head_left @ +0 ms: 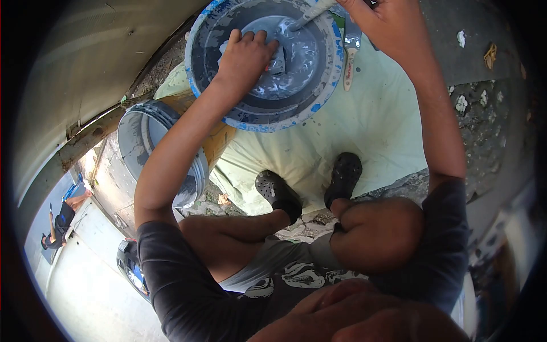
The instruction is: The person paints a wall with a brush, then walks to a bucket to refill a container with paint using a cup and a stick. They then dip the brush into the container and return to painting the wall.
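Note:
A blue-rimmed round basin [196, 85], smeared with grey, holds glossy grey liquid [305, 54]. My left hand [246, 60] reaches into it, fingers curled over a small grey-coated object [277, 61] with a bit of red on it; its kind does not show. At the top edge, my right hand [384, 25] grips a pale stick-like handle [319, 8], partly cut off by the frame. The handle slants down over the basin's far right side, its grey lower end at the liquid. Beside the basin lies a paintbrush [349, 71] with a light handle.
A yellow bucket [219, 139] lies on its side left of the basin, its grey-stained mouth facing me. A pale green sheet [376, 114] covers the ground under my black clogs [345, 175]. A metal panel [91, 57] rises at left. Another person [60, 225] is far off.

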Demonstrator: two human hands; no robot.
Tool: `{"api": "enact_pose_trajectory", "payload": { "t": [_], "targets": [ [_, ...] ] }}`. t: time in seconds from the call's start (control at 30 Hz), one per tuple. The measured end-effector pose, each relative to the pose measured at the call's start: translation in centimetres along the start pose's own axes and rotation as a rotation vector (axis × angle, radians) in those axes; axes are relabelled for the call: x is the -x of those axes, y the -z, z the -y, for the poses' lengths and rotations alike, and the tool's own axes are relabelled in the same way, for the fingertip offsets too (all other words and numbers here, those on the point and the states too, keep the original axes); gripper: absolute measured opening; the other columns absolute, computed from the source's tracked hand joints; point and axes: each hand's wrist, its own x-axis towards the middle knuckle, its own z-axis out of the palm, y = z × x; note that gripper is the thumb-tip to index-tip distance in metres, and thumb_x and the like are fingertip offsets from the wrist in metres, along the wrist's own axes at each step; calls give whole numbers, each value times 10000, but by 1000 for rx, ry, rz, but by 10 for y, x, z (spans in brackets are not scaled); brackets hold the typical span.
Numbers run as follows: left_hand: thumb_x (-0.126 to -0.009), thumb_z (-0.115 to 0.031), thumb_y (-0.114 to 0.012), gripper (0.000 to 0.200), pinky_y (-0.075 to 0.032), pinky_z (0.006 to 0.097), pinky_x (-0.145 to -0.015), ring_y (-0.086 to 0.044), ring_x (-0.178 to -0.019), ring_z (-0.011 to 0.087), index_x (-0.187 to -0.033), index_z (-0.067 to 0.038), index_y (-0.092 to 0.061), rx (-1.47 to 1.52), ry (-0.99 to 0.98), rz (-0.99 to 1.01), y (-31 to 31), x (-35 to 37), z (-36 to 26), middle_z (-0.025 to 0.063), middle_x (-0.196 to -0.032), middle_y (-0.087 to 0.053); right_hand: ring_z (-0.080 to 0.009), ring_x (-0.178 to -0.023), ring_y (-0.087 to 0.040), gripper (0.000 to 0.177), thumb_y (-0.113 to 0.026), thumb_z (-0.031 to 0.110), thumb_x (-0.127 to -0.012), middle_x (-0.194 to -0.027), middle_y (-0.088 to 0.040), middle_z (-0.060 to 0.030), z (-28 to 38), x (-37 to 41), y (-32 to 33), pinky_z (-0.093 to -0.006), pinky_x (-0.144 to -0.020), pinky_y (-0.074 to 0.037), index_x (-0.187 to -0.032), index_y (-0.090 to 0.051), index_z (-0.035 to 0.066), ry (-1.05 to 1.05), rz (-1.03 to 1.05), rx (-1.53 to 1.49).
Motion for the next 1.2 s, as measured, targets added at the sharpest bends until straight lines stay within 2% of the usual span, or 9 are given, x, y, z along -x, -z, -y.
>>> {"api": "enact_pose_trajectory", "payload": {
  "t": [0.2, 0.3, 0.4, 0.47, 0.57, 0.7, 0.87, 1.1, 1.2],
  "targets": [
    [-779, -204, -768, 320, -390, 374, -933, -663, -978, 203, -1083, -152, -683, 13, 36, 77, -4, -5, -8, 46, -978, -649, -85, -526, -498, 153, -669, 78, -934, -658, -599, -43, 16, -4, 0, -270, -488, -362, -816, -607, 3, -48, 36, 26],
    [-830, -152, -691, 331, -395, 368, -884, -680, -903, 192, -1158, -189, -660, -2, 13, 115, -9, -8, -9, 40, -938, -631, -84, -523, -498, 155, -671, 80, -935, -663, -603, -44, 3, -3, -5, -268, -485, -359, -815, -607, 5, 40, 7, 20],
    [-819, -163, -704, 328, -395, 368, -888, -678, -906, 189, -1143, -185, -664, -3, -5, 124, -14, -9, -12, 42, -936, -633, -81, -521, -492, 155, -671, 83, -936, -663, -601, -41, 11, -5, -5, -267, -485, -360, -817, -610, 5, -90, 54, 31],
    [-802, -195, -763, 319, -375, 387, -967, -667, -999, 211, -1103, -137, -676, 68, -4, 218, -11, -11, -13, 63, -1015, -661, -76, -520, -487, 151, -672, 87, -939, -654, -602, -37, 2, -4, -11, -264, -483, -358, -826, -615, 6, 29, 9, 22],
    [-802, -188, -761, 317, -375, 393, -965, -669, -1000, 217, -1103, -140, -674, 70, -22, 201, -8, -12, -12, 73, -1018, -663, -73, -524, -489, 148, -672, 91, -942, -650, -605, -34, 17, -3, -5, -261, -485, -362, -834, -617, 5, -100, 47, -6],
    [-785, -168, -775, 397, -373, 404, -961, -674, -1008, 216, -1167, -177, -669, 134, -11, 157, -5, -10, -3, 69, -1031, -657, -73, -529, -498, 146, -672, 91, -942, -650, -609, -33, 0, -2, -8, -257, -488, -366, -838, -618, 4, -27, 25, 25],
    [-648, -65, -853, 751, -342, 433, -932, -618, -1084, 273, -1327, -201, -562, 575, 10, 101, 13, 2, 21, 34, -1249, -620, -85, -548, -506, 141, -672, 77, -937, -669, -605, -38, -5, -1, -7, -265, -497, -373, -834, -618, -3, 35, -30, 7],
    [-648, -51, -854, 766, -318, 458, -986, -580, -1206, 252, -1337, -213, -561, 861, 18, 6, 38, 30, 35, 24, -1313, -608, -84, -566, -494, 143, -669, 67, -936, -685, -593, -36, -10, -3, -7, -264, -509, -367, -823, -612, -1, 124, -56, -8],
    [-588, 2, -849, 796, -348, 431, -1059, -561, -1271, 272, -1322, -134, -573, 1008, 32, -84, 51, 43, 41, 47, -1343, -598, -75, -563, -487, 149, -668, 75, -942, -675, -585, -28, -5, -2, -6, -261, -508, -361, -825, -610, 2, 60, -21, -15]
  ]
}}
